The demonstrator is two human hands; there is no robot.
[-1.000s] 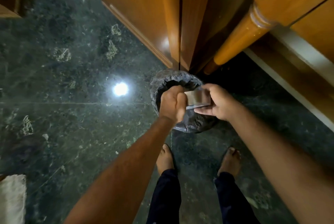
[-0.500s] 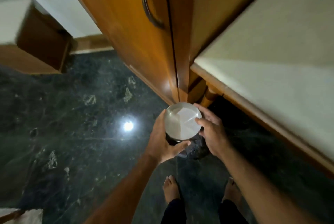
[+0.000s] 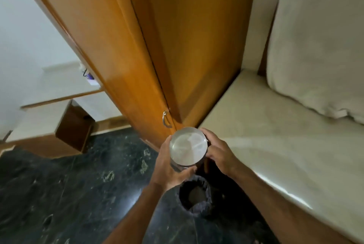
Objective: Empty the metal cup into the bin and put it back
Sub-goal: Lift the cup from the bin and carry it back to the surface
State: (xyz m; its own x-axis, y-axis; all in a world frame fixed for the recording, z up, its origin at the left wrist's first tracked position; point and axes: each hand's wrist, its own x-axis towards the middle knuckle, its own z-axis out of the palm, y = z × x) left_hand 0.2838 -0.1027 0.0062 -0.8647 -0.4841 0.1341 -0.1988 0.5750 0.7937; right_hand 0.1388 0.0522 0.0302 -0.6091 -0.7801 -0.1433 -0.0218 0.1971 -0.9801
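The metal cup is held upright in front of me, its shiny inside facing the camera and showing only reflections. My left hand wraps around its left side and bottom. My right hand touches its right side with the fingertips. Below the hands, on the dark floor, stands the small bin lined with a dark bag, its mouth open.
A tall wooden wardrobe with a metal handle rises straight ahead. A bed with a cream mattress and a pillow fills the right. A low wooden unit stands at the left on dark marble floor.
The cup went from tipped over the bin to upright and has risen with both hands. My view lifted from the floor toward the wardrobe and bed; the bin now lies below the hands.
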